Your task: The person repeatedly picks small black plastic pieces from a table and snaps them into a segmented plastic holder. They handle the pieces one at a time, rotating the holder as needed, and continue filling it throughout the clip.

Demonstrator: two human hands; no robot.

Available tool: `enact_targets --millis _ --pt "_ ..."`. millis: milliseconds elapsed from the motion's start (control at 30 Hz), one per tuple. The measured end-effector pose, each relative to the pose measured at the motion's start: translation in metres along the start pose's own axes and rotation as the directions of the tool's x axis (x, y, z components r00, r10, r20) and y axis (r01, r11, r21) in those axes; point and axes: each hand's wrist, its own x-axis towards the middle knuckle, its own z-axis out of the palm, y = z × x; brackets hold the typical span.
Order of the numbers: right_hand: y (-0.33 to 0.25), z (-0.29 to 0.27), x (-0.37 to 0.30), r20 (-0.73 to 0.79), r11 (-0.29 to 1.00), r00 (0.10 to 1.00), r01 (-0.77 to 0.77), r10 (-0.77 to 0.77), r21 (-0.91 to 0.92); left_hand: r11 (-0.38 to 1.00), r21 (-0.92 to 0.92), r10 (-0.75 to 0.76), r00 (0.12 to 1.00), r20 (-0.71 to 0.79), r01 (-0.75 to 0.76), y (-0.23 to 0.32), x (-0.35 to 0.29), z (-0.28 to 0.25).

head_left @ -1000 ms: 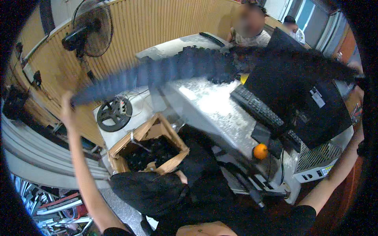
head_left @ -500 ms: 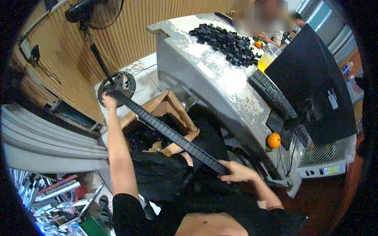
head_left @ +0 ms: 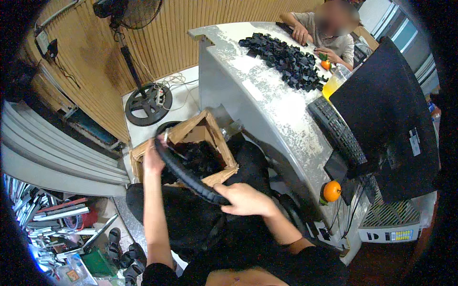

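Observation:
A black ribbed strip (head_left: 183, 175), which looks like a cable drag chain made of links, hangs across my lap in a bent curve. Its far left end is gripped by my left hand (head_left: 153, 159), whose fingers are partly smeared by motion. The closed fingers of my right hand (head_left: 248, 200) hold the near right end. Under the strip, between my legs, stands an open cardboard box (head_left: 228, 148) with black pieces (head_left: 200, 159) inside. The strip covers part of the box's opening.
A worn white desk (head_left: 281, 114) bears a pile of black plastic pieces (head_left: 286, 62), a keyboard (head_left: 336, 128), a monitor (head_left: 381, 109), an orange (head_left: 332, 190) and a cup of yellow drink (head_left: 334, 83). A co-worker (head_left: 343, 43) sits behind it. A fan base (head_left: 148, 105) stands far left.
My hands have come closer together, and the strip has gone from straight to bent. The left hand moved nearer, over the box; the right moved left. The co-worker's hands now show more fully.

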Motion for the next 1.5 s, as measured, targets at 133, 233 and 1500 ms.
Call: enact_targets --millis 133,233,1500 --pt "0.002 0.027 0.003 -0.106 0.997 0.994 -0.028 0.036 0.075 0.927 0.195 0.363 0.894 -0.263 -0.319 0.087 -0.06 0.009" --pt "0.015 0.037 0.01 -0.123 0.969 0.982 0.167 -0.146 0.182 0.778 0.4 0.617 0.708 -0.345 -0.484 0.123 -0.146 0.015" --pt "0.204 -0.272 0.023 -0.875 0.614 0.446 -0.749 0.188 -0.25 0.016 0.99 0.019 0.99 0.14 -0.141 -0.018 -0.224 0.115"
